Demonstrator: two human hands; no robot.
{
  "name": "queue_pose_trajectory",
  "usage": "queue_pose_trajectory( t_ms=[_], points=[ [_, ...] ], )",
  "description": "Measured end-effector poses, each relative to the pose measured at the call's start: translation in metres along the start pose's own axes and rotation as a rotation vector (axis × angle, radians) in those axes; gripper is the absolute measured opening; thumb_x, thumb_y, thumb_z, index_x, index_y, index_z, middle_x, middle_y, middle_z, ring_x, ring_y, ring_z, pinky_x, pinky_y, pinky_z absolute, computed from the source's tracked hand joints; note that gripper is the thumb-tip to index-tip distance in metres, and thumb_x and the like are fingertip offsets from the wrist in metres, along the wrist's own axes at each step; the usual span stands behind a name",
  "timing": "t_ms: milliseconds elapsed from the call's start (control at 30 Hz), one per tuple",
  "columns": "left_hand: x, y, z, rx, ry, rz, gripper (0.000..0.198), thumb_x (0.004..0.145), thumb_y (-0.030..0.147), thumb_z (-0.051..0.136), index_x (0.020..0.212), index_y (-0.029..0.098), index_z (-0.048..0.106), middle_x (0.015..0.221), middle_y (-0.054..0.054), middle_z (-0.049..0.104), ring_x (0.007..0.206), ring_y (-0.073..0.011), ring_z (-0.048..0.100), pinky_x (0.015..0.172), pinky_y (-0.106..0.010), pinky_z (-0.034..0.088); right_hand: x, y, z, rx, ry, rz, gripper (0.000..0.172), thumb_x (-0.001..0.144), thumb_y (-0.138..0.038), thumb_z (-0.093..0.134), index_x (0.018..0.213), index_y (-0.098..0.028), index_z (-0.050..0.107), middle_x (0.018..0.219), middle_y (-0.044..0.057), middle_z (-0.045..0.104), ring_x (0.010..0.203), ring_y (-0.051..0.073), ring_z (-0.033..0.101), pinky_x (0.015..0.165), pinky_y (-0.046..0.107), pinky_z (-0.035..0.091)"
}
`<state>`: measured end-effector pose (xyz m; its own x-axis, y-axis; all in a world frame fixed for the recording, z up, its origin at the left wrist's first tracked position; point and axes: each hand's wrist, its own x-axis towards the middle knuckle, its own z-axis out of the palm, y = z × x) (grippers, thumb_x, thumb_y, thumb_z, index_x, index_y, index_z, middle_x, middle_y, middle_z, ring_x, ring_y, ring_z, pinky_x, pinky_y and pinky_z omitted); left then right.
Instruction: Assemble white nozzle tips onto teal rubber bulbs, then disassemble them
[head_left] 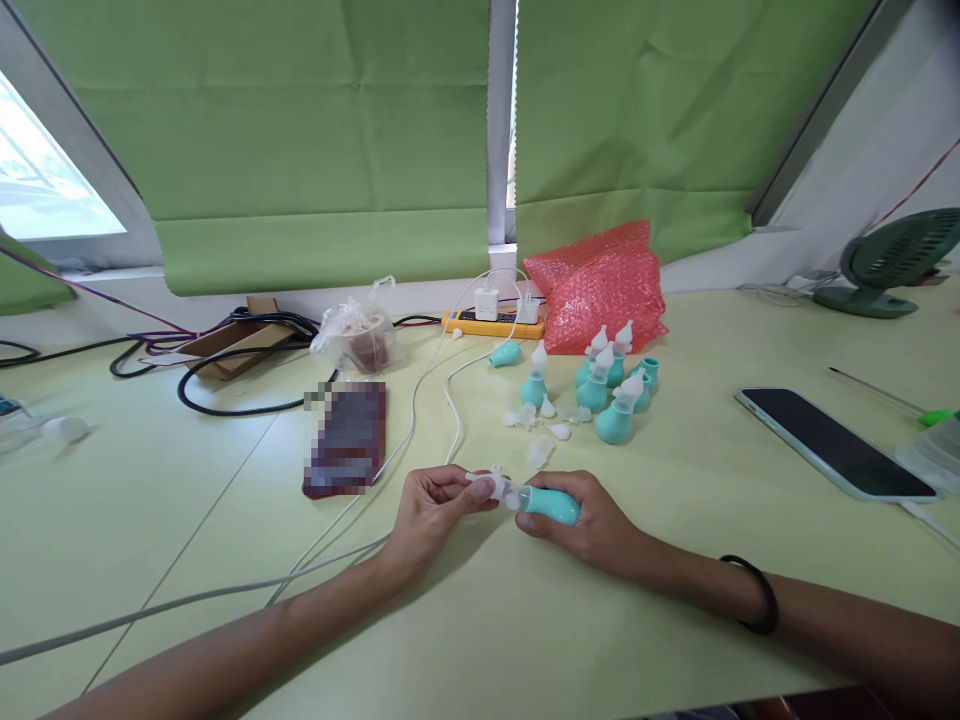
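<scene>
My left hand (439, 510) pinches a whitish translucent nozzle piece (491, 486) between thumb and fingers. In my right hand (581, 525) lies a teal squeeze bulb (553, 505), gripped on its side with its mouth facing left. The nozzle piece and the bulb's mouth meet, or nearly meet; whether they are joined I cannot tell. Beyond my hands stand several teal bulbs topped with white tips, one of them a bulb (615, 422) at the front right. Loose clear and white plastic parts (540, 452) lie before them. Another teal bulb (505, 354) rests on its side farther back.
A pink bubble-wrap bag (600, 290) and an orange power strip (491, 323) sit at the back. White cables (411, 425) run past my left hand. A dark red phone (349, 440) lies left, a light-cased phone (832, 440) right. A green fan (892, 260) stands far right.
</scene>
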<state>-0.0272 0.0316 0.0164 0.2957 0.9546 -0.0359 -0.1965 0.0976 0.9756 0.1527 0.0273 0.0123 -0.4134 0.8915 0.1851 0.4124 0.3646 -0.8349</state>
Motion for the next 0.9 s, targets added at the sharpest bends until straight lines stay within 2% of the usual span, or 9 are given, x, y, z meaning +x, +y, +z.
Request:
queue_pose_trajectory(
  t_ms=[133,333,500,633,767,900],
  points=[
    [-0.001,0.002,0.002,0.033,-0.011,-0.009,0.019,0.069,0.029,0.063,0.071,0.01,0.062,0.082,-0.009,0.067,0.082,-0.02,0.061,0.077,-0.03,0.047,0.0,-0.001,-0.004,0.017,-0.03,-0.016,0.019,0.071,-0.034,0.054,0.068,-0.016,0.051,0.056,-0.003,0.042,0.053,0.008,0.038,0.049,0.019,0.033],
    [-0.002,0.003,0.004,0.171,0.098,0.033,0.024,0.066,0.033,0.064,0.073,0.01,0.064,0.079,-0.009,0.067,0.072,-0.0188,0.061,0.067,-0.026,0.047,0.005,-0.003,-0.013,0.097,-0.139,0.028,0.024,0.078,-0.038,0.046,0.079,-0.016,0.055,0.059,-0.003,0.046,0.051,0.007,0.041,0.049,0.018,0.035],
    [-0.007,0.003,0.001,0.273,0.034,0.075,0.026,0.07,0.036,0.059,0.078,0.012,0.067,0.096,-0.009,0.064,0.084,-0.022,0.059,0.074,-0.028,0.045,0.006,-0.006,-0.013,-0.013,-0.094,-0.045,0.016,0.07,-0.031,0.056,0.078,-0.017,0.056,0.07,0.0,0.055,0.065,0.012,0.049,0.06,0.021,0.04],
    [-0.015,0.007,0.0,0.338,-0.049,0.128,0.034,0.08,0.04,0.044,0.091,0.015,0.063,0.095,-0.007,0.063,0.093,-0.0214,0.054,0.083,-0.029,0.04,0.001,-0.008,-0.009,-0.076,0.01,-0.05,0.021,0.071,-0.032,0.055,0.087,-0.018,0.054,0.084,0.002,0.057,0.079,0.016,0.052,0.073,0.026,0.041],
    [-0.014,0.007,0.0,0.47,-0.015,0.176,0.036,0.085,0.036,0.033,0.09,0.015,0.062,0.088,-0.007,0.062,0.086,-0.0187,0.054,0.08,-0.03,0.04,0.001,-0.005,-0.006,-0.083,0.053,-0.095,0.016,0.076,-0.032,0.049,0.084,-0.019,0.05,0.076,0.0,0.055,0.073,0.014,0.052,0.068,0.023,0.042],
    [-0.008,0.005,0.003,0.605,-0.065,0.37,0.02,0.079,0.025,0.045,0.089,0.017,0.061,0.097,-0.009,0.06,0.093,-0.0202,0.051,0.083,-0.034,0.04,0.005,0.0,-0.006,-0.068,0.122,-0.153,0.013,0.076,-0.03,0.049,0.081,-0.018,0.047,0.076,0.001,0.052,0.072,0.013,0.05,0.065,0.023,0.042]
  ],
)
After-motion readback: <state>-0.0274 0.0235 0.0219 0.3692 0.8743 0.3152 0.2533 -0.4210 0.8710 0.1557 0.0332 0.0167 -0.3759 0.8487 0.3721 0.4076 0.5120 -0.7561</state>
